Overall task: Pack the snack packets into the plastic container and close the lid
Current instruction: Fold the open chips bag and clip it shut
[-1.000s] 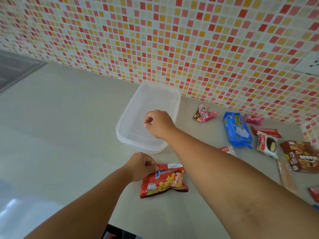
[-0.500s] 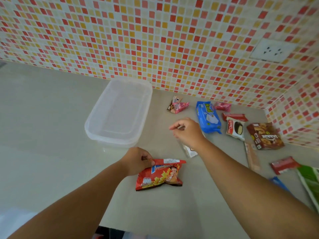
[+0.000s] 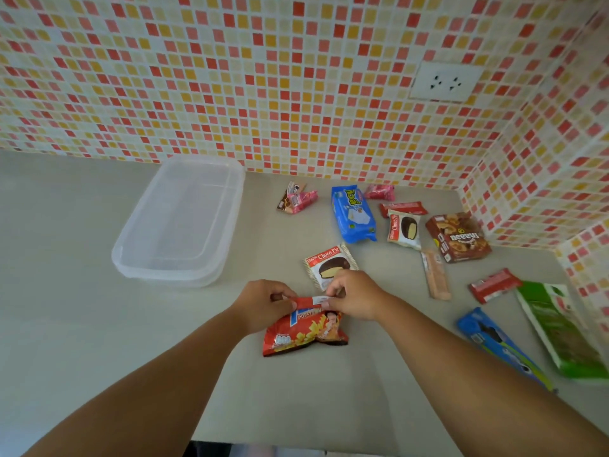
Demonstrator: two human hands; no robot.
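Observation:
A red potato-snack packet (image 3: 304,331) lies on the grey counter in front of me. My left hand (image 3: 263,301) pinches the left end of its top seam, and my right hand (image 3: 352,295) pinches the right end of the same seam. The clear plastic container (image 3: 131,258) stands to the left with its lid on. A Choco Pie packet (image 3: 326,262) lies just behind my right hand. Farther right are a blue biscuit pack (image 3: 352,214), a second Choco Pie (image 3: 403,229) and a brown box (image 3: 458,237).
More snacks lie at the right: a pink bar (image 3: 435,275), a red bar (image 3: 494,285), a blue tube pack (image 3: 501,347), a green packet (image 3: 560,328) and small pink packets (image 3: 296,201) near the tiled wall. A wall socket (image 3: 445,82) sits above.
My right hand left the container, moved right over the snacks, then came back to take the red packet's top seam. The camera view swung to the right.

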